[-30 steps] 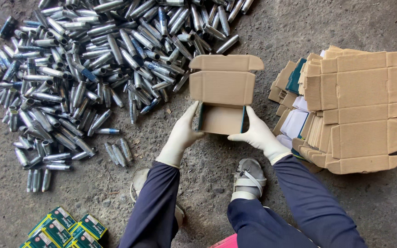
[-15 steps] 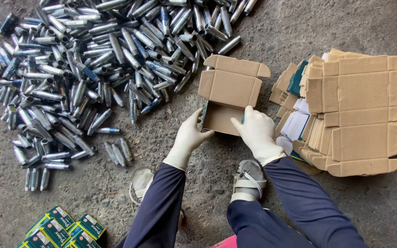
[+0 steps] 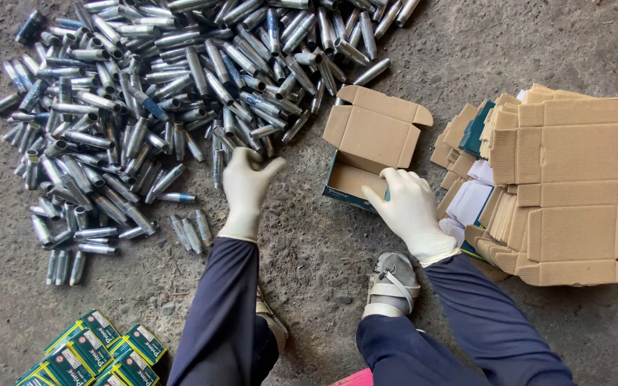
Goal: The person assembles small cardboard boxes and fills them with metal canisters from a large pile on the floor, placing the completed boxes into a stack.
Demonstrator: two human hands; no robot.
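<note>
Left hand (image 3: pixel 247 187): white-gloved, reached out over the near edge of the cartridge heap; fingers curled down onto the cylinders, blurred, so could not tell whether any were actually gripped.
Right hand (image 3: pixel 408 211): white-gloved, laid on the near rim of the open carton; fingers spread and pressed over the edge, steadying it, not closed around anything.
Open carton (image 3: pixel 370 149): small brown cardboard box with green printed sides, on the concrete floor between heap and flat stack; lid flap stood up and leaned back, inside showed bare.
Cartridge heap (image 3: pixel 166 100): many small silver metal cylinders, some bluish, spread loose over the floor to the left and above.
Flat cartons (image 3: pixel 574 186): unfolded cardboard blanks piled at right, just beside the open carton.
Packed boxes (image 3: pixel 94 354): green closed cartons, bottom left corner.
Sandal (image 3: pixel 391 282): grey, below the right wrist.
Sleeves: dark blue.
</note>
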